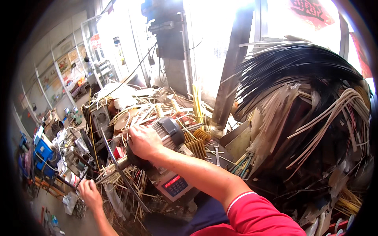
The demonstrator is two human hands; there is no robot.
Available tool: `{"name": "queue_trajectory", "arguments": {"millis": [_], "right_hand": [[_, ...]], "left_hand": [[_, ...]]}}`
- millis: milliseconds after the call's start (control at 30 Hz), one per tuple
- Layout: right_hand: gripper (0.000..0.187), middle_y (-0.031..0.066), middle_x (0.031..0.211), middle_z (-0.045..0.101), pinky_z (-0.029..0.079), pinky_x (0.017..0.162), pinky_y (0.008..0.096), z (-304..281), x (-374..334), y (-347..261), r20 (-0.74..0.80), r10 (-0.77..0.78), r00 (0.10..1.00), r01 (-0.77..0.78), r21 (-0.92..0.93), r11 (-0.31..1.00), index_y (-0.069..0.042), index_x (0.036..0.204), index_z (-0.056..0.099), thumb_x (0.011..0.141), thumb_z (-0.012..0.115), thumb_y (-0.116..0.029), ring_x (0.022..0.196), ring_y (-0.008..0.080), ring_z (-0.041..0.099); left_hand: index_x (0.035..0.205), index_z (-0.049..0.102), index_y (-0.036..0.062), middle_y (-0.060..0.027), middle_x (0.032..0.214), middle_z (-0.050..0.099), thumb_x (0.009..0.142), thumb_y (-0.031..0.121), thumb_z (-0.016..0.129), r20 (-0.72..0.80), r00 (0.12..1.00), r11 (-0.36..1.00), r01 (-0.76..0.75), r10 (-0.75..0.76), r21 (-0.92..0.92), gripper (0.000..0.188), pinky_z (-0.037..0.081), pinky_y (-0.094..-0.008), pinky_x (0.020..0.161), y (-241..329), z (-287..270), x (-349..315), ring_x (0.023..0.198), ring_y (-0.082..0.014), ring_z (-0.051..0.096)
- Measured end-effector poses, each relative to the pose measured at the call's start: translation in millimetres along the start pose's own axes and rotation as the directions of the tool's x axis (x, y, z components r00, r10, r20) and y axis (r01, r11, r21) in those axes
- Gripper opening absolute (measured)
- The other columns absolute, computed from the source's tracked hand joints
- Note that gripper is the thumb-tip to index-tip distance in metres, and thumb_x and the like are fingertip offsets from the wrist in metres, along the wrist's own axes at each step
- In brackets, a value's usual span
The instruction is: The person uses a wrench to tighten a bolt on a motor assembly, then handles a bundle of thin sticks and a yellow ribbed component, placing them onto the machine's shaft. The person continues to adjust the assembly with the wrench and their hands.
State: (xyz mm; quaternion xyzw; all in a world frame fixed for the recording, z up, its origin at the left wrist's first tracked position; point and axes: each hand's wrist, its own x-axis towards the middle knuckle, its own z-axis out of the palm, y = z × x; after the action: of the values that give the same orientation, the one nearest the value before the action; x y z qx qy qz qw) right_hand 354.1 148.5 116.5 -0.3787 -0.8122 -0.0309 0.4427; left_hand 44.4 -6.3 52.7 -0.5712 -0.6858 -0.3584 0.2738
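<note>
- Right hand (145, 141): lies over the left end of a ribbed grey motor (164, 137), back of hand up, fingers partly bent; fingertips largely hidden, so cannot tell if gripping.
- Left hand (90, 193): held low and to the left, well apart from the right, fingers loosely half-curled; cannot tell if anything is in its grasp.
- Motor: sits near mid-view, dark cap at its right end, just above a control box (173, 186) with lit red display and dark keypad.
- Between the hands: a long dark bar (111, 154), slanting down toward the control box.
- Just beyond left fingertips: a white-and-red container (72, 179).
- Right of motor: yellowish coils (195, 144); near them, a metal wrench (217, 154).
- Behind motor: a tangled heap of pale strips (138, 97).
- Farther right: a large bundle of black strands (295, 65), arching above drooping cream tubes (328, 112).
- Far left: a blue machine (43, 150).
</note>
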Motion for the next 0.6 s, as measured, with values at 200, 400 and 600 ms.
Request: {"name": "queue_trajectory", "arguments": {"millis": [200,400,600], "right_hand": [[0.017,0.0144,0.092,0.066,0.049,0.084,0.0437,-4.6,0.6,-3.0,-0.028,-0.002,1.0,0.002,0.014,1.0,-0.003,0.092,0.059,0.084,0.06,-0.018,0.094,0.0311,0.066],[0.019,0.015,0.093,0.065,0.048,0.084,0.0448,-2.8,2.1,0.0,-0.027,-0.003,1.0,0.003,0.021,1.0,-0.003,0.091,0.058,0.083,0.063,-0.019,0.095,0.0329,0.064],[0.019,0.0162,0.085,0.067,0.05,0.081,0.0464,4.8,2.2,2.6,-0.094,0.002,0.996,-0.001,0.014,1.0,-0.003,0.088,0.06,0.082,0.062,-0.022,0.086,0.0356,0.066]], "left_hand": [[0.097,0.063,-0.0056,-0.0191,0.103,0.063,0.1,0.014,0.054,-0.013,1.0,0.996,-0.023,0.022,-0.084,0.022,0.045,-0.0462,0.09,-13.3,4.5,-8.0,0.101,-0.0381,0.058],[0.094,0.062,-0.0048,-0.0192,0.096,0.063,0.1,0.014,0.055,-0.063,0.992,0.992,-0.112,0.109,-0.05,0.021,0.046,-0.0473,0.086,-18.1,11.1,-2.8,0.094,-0.0396,0.059],[0.097,0.066,-0.0033,-0.0191,0.101,0.067,0.1,0.017,0.057,0.128,0.987,0.995,-0.102,0.099,0.015,0.023,0.047,-0.0465,0.089,-20.7,14.3,0.5,0.096,-0.0398,0.061]]}}
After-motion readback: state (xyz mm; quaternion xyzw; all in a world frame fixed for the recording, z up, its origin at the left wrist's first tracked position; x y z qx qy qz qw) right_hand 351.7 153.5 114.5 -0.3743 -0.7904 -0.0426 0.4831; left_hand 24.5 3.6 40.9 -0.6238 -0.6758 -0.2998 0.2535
